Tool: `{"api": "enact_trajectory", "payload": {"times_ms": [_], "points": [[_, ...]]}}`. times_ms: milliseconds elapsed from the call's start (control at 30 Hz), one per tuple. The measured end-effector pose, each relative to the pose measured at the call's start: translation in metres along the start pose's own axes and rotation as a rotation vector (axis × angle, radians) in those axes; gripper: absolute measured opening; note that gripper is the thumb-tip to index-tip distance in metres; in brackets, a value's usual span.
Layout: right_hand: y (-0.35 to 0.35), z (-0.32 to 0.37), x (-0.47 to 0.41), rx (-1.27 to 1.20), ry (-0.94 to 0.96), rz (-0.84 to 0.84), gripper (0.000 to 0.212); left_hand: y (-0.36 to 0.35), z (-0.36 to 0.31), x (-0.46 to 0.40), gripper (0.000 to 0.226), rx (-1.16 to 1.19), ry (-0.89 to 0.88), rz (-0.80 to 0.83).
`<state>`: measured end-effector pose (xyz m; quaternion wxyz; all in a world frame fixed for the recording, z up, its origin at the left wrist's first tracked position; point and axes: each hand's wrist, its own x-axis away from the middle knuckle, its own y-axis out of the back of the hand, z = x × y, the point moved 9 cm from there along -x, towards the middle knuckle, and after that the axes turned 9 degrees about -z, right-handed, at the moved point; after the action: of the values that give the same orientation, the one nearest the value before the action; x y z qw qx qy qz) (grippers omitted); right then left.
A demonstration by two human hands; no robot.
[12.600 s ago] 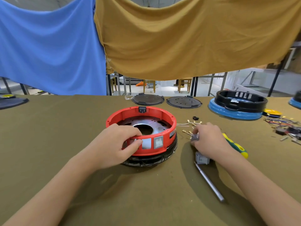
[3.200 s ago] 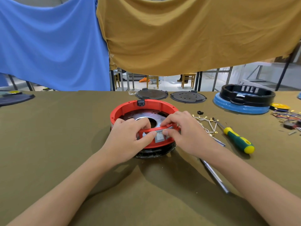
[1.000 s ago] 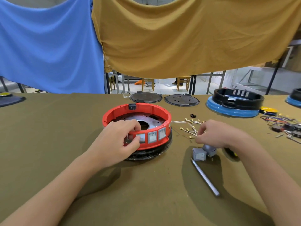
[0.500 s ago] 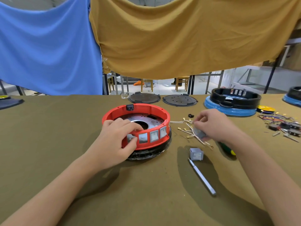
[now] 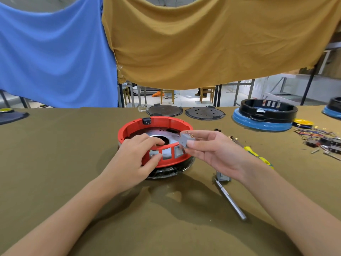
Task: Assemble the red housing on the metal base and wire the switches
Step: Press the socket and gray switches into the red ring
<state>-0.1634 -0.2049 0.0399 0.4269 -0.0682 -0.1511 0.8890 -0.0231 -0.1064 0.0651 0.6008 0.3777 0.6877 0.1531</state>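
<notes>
Head view: olive-covered table (image 5: 55, 154), blue and mustard cloths hung behind.
Red housing (image 5: 167, 122): seated on the metal base (image 5: 158, 134), centre of the table, black wrapped ring underneath.
Front wall of housing: three square openings, the right one filled by a grey switch face (image 5: 178, 151) (the other two look unfilled, hard to tell).
Left hand (image 5: 132, 161): gripping the near rim, fingers curled over the top edge, thumb pressed on the outer wall beside the openings.
Right hand (image 5: 214, 152): raised just right of the housing, pinching a grey switch (image 5: 185, 140) between thumb and fingertips, metal terminals pointing up.
Spare grey switch (image 5: 222, 177): lying on the table below the right wrist.
Metal rod (image 5: 230, 200): lying just beside that switch, angled toward the near right.
Screwdriver (image 5: 258, 157): yellow-green handle, partly hidden behind the right wrist.
Far right: black ring on a blue base (image 5: 263, 115), loose wires (image 5: 317, 135).
</notes>
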Motion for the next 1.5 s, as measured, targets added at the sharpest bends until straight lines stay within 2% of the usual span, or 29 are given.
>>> {"api": "enact_trajectory", "payload": {"times_ms": [67,300,600,700,800,900,1033,1267,1500], "points": [[-0.004,-0.002,0.001,0.004,0.001,0.005,0.047,0.001,-0.003,0.0,0.035,0.015,0.0,-0.007],[-0.017,-0.002,0.004,-0.042,0.027,0.076,0.029,0.007,-0.006,-0.001,0.041,0.123,0.022,-0.071],[-0.027,-0.016,0.003,0.055,0.048,0.122,0.028,0.01,-0.012,-0.003,0.028,0.235,-0.012,-0.129],[-0.027,-0.017,0.002,0.071,0.065,0.122,0.037,0.007,-0.007,-0.003,0.026,0.257,0.025,-0.125],[-0.029,-0.013,0.005,0.161,0.13,0.136,0.044,0.007,-0.004,-0.002,0.022,0.284,0.044,-0.121],[-0.029,-0.008,0.007,0.387,0.252,0.084,0.035,0.008,-0.005,-0.003,0.018,0.301,0.047,-0.13],[-0.035,-0.003,0.012,0.548,0.386,0.063,0.031,0.009,-0.005,-0.002,0.019,0.336,0.061,-0.148],[-0.033,0.006,0.017,0.665,0.587,-0.075,0.038,0.009,-0.005,-0.003,0.023,0.397,0.089,-0.144],[-0.036,0.014,0.023,0.732,0.689,-0.085,0.032,0.012,-0.008,-0.004,0.023,0.413,0.076,-0.144]]}}
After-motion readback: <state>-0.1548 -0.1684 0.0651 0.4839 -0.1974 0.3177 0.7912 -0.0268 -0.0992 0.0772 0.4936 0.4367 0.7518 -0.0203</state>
